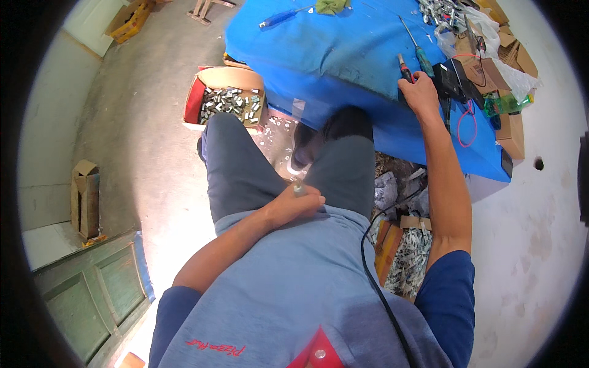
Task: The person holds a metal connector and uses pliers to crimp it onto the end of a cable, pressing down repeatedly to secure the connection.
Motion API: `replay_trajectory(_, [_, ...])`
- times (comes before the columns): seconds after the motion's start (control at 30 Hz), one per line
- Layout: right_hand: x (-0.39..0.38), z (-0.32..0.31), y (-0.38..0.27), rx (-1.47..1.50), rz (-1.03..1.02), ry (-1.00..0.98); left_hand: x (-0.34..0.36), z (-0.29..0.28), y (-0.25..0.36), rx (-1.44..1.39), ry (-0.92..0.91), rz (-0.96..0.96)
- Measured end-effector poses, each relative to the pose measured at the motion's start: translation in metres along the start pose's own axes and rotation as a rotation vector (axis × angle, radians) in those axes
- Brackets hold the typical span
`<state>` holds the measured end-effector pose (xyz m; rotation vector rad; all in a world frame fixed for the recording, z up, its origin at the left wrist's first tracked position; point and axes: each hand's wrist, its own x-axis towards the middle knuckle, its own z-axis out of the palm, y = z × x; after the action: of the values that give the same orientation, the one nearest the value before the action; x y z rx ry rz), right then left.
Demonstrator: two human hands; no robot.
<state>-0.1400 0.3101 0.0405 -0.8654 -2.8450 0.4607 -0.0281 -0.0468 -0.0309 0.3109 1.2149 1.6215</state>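
My left hand [293, 203] rests near my lap, its fingers closed around a small pale, metallic-looking piece [299, 189] that pokes up past the thumb; its kind is too small to tell. Out to the right, at the edge of the blue-covered table [343, 67], my right hand [421, 95] is closed on a short tool with a red-and-black handle [405, 72] and a light metal end. Just beyond it lies a screwdriver with a green handle [423, 61]. A black box [449, 81] with wires stands right of that hand.
An open carton [193, 101] of small metal parts stands on the floor, left of the table. A blue-handled screwdriver [279, 18] and a green cloth [332, 6] lie at the table's far side. Cardboard, plastic bags and a green bottle [508, 104] crowd the right. A black cable [383, 294] crosses my shirt.
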Motion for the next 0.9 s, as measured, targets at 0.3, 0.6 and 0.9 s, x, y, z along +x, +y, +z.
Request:
replay_trajectory(0.3, [-0.116, 0.017, -0.046, 0.618, -0.471, 0.057, -0.007, -0.016, -0.009, -0.319, -0.087, -0.004])
replay_trajectory(0.6, [-0.219, 0.069, -0.083, 0.866, -0.185, -0.982, -0.001, -0.015, -0.012, -0.18, -0.099, 0.013])
replay_trajectory(0.9, [-0.224, 0.058, -0.108, 0.944, -0.181, -0.555, -0.009, -0.031, -0.013, -0.406, -0.028, -0.026])
